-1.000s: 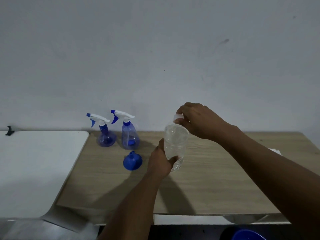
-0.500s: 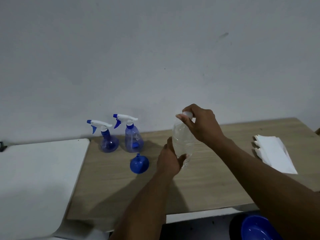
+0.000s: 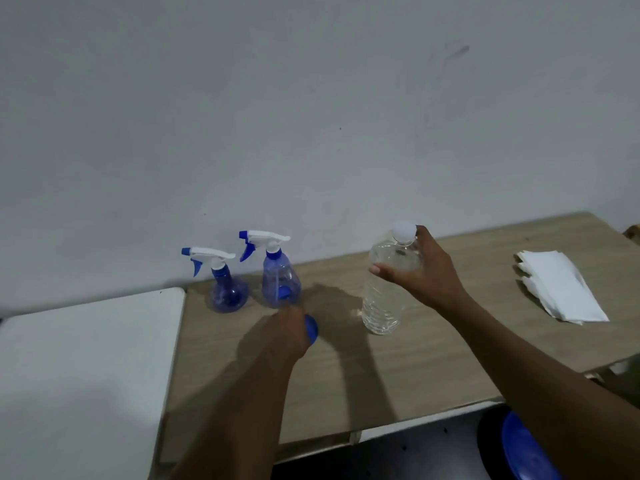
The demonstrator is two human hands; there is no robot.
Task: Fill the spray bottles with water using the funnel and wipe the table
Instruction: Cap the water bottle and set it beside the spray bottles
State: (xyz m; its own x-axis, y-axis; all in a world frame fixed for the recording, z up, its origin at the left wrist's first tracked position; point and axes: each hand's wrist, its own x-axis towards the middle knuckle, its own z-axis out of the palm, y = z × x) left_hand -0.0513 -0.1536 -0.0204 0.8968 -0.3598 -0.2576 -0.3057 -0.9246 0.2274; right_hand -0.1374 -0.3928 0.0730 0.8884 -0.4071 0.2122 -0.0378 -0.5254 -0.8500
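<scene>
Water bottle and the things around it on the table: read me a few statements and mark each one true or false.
1. The water bottle has its white cap on. True.
2. Both spray bottles have their trigger heads on. True.
3. The right hand holds a spray bottle. False: it holds the water bottle.
4. The napkins lie left of the spray bottles. False: they lie near the right end of the table.
5. The left hand is at the blue funnel. True.

The wooden table bears a tall spray bottle; a round spray bottle just left of it, blue funnel just before it, water bottle right, white sheets far right.
</scene>
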